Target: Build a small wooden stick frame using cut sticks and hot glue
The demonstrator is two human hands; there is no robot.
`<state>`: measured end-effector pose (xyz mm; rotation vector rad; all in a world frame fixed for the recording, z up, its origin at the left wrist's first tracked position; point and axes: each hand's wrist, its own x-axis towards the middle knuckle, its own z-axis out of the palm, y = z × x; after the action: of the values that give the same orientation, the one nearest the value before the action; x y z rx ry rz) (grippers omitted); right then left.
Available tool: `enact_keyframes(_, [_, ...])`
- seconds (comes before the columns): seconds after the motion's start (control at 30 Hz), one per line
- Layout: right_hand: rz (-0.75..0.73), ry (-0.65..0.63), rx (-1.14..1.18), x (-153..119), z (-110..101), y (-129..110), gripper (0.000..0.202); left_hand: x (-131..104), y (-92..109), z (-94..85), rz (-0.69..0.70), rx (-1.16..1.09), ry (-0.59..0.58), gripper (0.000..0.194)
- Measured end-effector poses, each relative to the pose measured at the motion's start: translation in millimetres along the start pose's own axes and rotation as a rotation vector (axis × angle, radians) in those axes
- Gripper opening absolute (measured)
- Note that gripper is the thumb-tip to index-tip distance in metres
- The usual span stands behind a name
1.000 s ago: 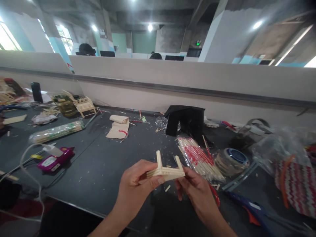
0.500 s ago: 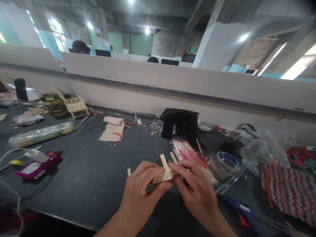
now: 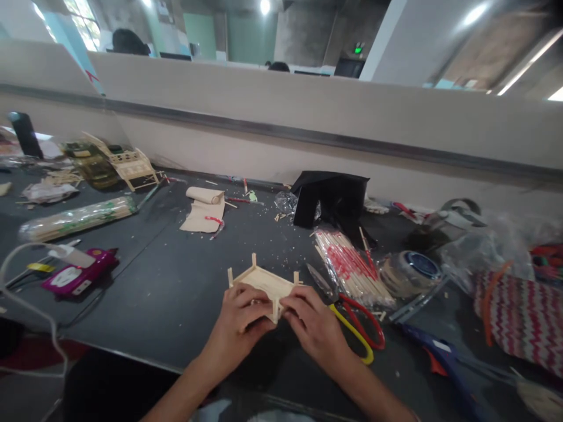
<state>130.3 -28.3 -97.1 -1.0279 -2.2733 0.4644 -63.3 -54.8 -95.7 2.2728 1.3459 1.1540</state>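
Frame of pale wooden sticks [image 3: 268,282] tipped into fuller view at six o'clock, left hand [image 3: 240,313] clamping its near edge, right hand [image 3: 314,319] with fingers pinching the near corner, and suddenly that joint lay between both!

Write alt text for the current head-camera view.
A left hand holds a small wooden frame with upright corner posts, the right hand at its near corner, above a dark, littered table. Scissors and a bag of sticks lie to the right; a purple power strip to the left.

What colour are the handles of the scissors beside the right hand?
One red handle, one yellow handle; best seen in the head view.
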Motion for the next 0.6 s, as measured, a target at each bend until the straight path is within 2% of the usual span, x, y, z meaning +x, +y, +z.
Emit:
enact_keyframes(0.1, [0.014, -0.182, 0.091, -8.8, 8.2, -4.4, 0.028, -22.7, -10.7, 7.6, -0.040, 0.067, -0.107, 0.022])
enact_keyframes(0.17, [0.033, -0.233, 0.167, -12.8, 9.7, -9.6, 0.032, -33.0, -12.3, 9.6, -0.067, 0.033, -0.138, 0.029])
enact_keyframes(0.27, [0.092, -0.218, 0.238, -16.3, 13.0, -15.2, 0.032, -42.5, -10.9, 9.1, -0.122, -0.062, -0.112, 0.039])
enact_keyframes(0.37, [0.123, -0.189, 0.252, -18.6, 20.6, -15.6, 0.024, -47.0, -8.9, 7.4, -0.158, -0.090, -0.085, 0.043])
enact_keyframes(0.6, [0.092, -0.148, 0.198, -22.8, 34.3, -13.3, 0.010, -43.2, -8.8, 9.1, -0.094, -0.084, -0.060, 0.022])
